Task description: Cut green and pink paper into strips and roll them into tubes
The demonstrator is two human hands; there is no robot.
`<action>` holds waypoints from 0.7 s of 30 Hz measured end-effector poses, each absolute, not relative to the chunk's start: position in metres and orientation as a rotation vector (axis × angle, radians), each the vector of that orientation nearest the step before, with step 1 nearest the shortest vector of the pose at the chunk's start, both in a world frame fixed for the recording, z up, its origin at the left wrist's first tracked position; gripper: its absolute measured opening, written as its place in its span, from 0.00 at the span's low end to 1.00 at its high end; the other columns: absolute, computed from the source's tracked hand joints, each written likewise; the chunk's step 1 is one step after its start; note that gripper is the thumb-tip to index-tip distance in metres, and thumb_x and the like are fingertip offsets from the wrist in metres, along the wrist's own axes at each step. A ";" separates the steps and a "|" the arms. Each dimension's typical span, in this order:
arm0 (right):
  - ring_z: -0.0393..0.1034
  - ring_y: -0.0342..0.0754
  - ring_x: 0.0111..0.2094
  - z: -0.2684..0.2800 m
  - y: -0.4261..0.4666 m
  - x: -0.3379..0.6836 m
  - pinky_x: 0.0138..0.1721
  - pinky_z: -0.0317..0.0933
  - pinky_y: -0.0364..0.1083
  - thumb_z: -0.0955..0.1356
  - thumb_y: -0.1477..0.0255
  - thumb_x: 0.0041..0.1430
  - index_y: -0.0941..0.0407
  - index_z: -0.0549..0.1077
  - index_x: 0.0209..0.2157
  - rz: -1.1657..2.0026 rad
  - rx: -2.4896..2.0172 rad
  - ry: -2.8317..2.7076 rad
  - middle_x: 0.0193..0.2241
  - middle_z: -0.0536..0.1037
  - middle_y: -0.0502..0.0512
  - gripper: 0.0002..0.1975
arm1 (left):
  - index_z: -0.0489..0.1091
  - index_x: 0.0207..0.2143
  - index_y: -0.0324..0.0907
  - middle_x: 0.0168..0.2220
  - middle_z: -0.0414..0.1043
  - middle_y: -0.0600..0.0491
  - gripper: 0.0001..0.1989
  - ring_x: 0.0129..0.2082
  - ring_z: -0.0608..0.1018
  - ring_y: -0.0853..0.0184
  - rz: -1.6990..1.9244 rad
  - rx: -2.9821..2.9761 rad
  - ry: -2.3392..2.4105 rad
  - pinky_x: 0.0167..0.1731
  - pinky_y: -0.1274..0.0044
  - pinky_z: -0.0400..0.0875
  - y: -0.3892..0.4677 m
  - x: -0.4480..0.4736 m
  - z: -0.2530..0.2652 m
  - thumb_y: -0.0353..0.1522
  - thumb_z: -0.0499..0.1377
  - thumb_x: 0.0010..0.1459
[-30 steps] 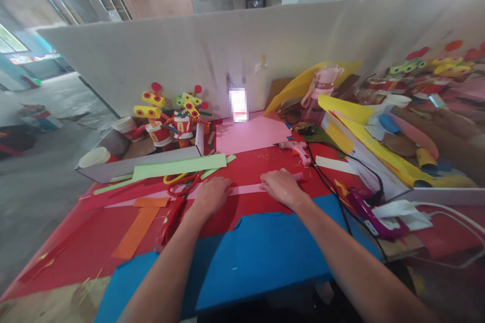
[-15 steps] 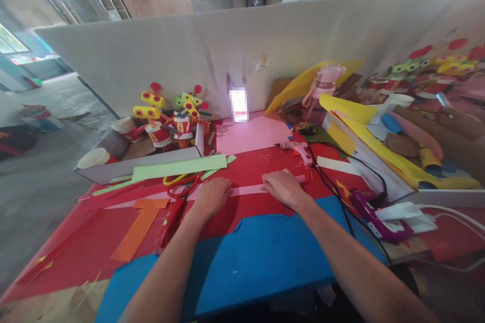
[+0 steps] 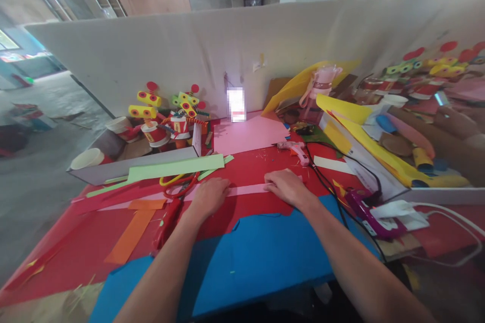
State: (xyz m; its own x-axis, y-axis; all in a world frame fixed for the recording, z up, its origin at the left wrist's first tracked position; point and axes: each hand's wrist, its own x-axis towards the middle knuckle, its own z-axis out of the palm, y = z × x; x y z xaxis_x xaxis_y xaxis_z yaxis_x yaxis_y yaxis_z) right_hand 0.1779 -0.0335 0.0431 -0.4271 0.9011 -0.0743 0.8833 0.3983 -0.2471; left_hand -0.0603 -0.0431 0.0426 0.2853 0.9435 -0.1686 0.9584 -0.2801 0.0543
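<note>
A narrow pink paper strip (image 3: pixel 247 190) lies across the red table covering, running between my two hands. My left hand (image 3: pixel 212 196) presses on its left stretch, fingers curled down onto it. Further right, my right hand (image 3: pixel 285 186) has its fingers closed at the strip, whose end shows just past the knuckles. Scissors with red and yellow handles (image 3: pixel 177 186) lie just left of my left hand. Beyond the right hand rests a pink glue gun (image 3: pixel 297 151). Blue paper (image 3: pixel 261 247) lies under my forearms.
At left, a grey box (image 3: pixel 129 166) holds paper-cup figures (image 3: pixel 155 131) behind green strips (image 3: pixel 176 167). Orange strips (image 3: pixel 134 229) lie nearer. A pink sheet (image 3: pixel 250 133) sits at the back. To the right are a purple power strip (image 3: pixel 373 217), cables and a box of paper parts (image 3: pixel 386 171).
The view has shifted slightly, moving most things a little left in the picture. Both hands stay on the pink strip with almost the same pose.
</note>
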 end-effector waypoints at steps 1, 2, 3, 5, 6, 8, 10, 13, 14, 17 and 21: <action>0.71 0.46 0.35 0.043 -0.034 0.181 0.34 0.48 0.43 0.68 0.67 0.61 0.55 0.72 0.28 0.397 -1.620 -2.563 0.32 0.79 0.51 0.09 | 0.71 0.36 0.42 0.38 0.75 0.46 0.12 0.40 0.76 0.60 -0.159 2.395 1.788 0.39 0.73 0.65 -0.043 -0.060 0.043 0.30 0.47 0.62; 0.71 0.45 0.34 0.043 -0.035 0.183 0.33 0.48 0.43 0.68 0.68 0.61 0.55 0.72 0.27 0.404 -1.604 -2.558 0.31 0.79 0.51 0.09 | 0.71 0.36 0.42 0.39 0.75 0.46 0.12 0.41 0.76 0.61 -0.158 2.393 1.787 0.39 0.73 0.65 -0.042 -0.060 0.043 0.30 0.47 0.62; 0.70 0.45 0.34 0.042 -0.035 0.184 0.33 0.48 0.43 0.68 0.68 0.60 0.56 0.72 0.27 0.407 -1.594 -2.553 0.30 0.79 0.51 0.09 | 0.71 0.36 0.42 0.39 0.75 0.46 0.13 0.41 0.76 0.61 -0.156 2.393 1.785 0.39 0.73 0.65 -0.042 -0.061 0.043 0.31 0.47 0.62; 0.70 0.44 0.33 0.041 -0.035 0.186 0.33 0.48 0.43 0.69 0.68 0.60 0.56 0.72 0.26 0.412 -1.591 -2.535 0.29 0.78 0.51 0.09 | 0.71 0.36 0.42 0.38 0.75 0.46 0.13 0.41 0.75 0.60 -0.157 2.395 1.783 0.39 0.73 0.65 -0.041 -0.060 0.043 0.31 0.47 0.63; 0.70 0.44 0.33 0.040 -0.035 0.187 0.32 0.48 0.43 0.69 0.68 0.60 0.55 0.73 0.27 0.420 -1.592 -2.525 0.29 0.78 0.50 0.09 | 0.71 0.35 0.42 0.38 0.75 0.46 0.13 0.41 0.75 0.60 -0.158 2.396 1.785 0.39 0.73 0.65 -0.042 -0.060 0.043 0.31 0.47 0.63; 0.70 0.44 0.32 0.039 -0.034 0.188 0.32 0.49 0.42 0.68 0.67 0.61 0.55 0.74 0.28 0.444 -1.599 -2.517 0.29 0.79 0.50 0.09 | 0.71 0.36 0.42 0.38 0.75 0.46 0.13 0.40 0.75 0.60 -0.161 2.403 1.783 0.39 0.73 0.65 -0.042 -0.060 0.044 0.31 0.47 0.63; 0.71 0.44 0.32 0.039 -0.033 0.189 0.32 0.49 0.42 0.66 0.66 0.63 0.55 0.74 0.29 0.442 -1.632 -2.520 0.29 0.79 0.51 0.10 | 0.71 0.37 0.42 0.38 0.75 0.46 0.13 0.41 0.76 0.60 -0.165 2.414 1.778 0.38 0.72 0.65 -0.043 -0.059 0.044 0.31 0.47 0.63; 0.72 0.46 0.34 0.040 -0.031 0.190 0.33 0.49 0.43 0.65 0.65 0.63 0.54 0.75 0.30 0.389 -1.700 -2.533 0.31 0.80 0.53 0.12 | 0.70 0.37 0.41 0.38 0.74 0.46 0.13 0.41 0.76 0.59 -0.175 2.432 1.769 0.38 0.72 0.65 -0.043 -0.059 0.045 0.31 0.46 0.63; 0.72 0.47 0.35 0.040 -0.031 0.190 0.33 0.50 0.43 0.65 0.64 0.63 0.54 0.76 0.30 0.377 -1.715 -2.537 0.31 0.80 0.53 0.12 | 0.70 0.37 0.41 0.39 0.74 0.46 0.13 0.41 0.75 0.59 -0.175 2.435 1.767 0.38 0.72 0.65 -0.043 -0.059 0.044 0.31 0.46 0.63; 0.73 0.47 0.35 0.041 -0.030 0.190 0.34 0.50 0.43 0.66 0.64 0.62 0.54 0.76 0.31 0.370 -1.722 -2.552 0.31 0.80 0.53 0.11 | 0.70 0.37 0.41 0.39 0.74 0.45 0.13 0.41 0.75 0.58 -0.174 2.440 1.764 0.38 0.71 0.65 -0.043 -0.060 0.044 0.31 0.46 0.63; 0.73 0.47 0.36 0.042 -0.027 0.189 0.33 0.50 0.44 0.67 0.64 0.62 0.54 0.76 0.30 0.356 -1.715 -2.564 0.31 0.81 0.52 0.11 | 0.70 0.35 0.41 0.38 0.74 0.45 0.13 0.41 0.75 0.58 -0.188 2.421 1.770 0.37 0.71 0.65 -0.043 -0.059 0.045 0.32 0.46 0.63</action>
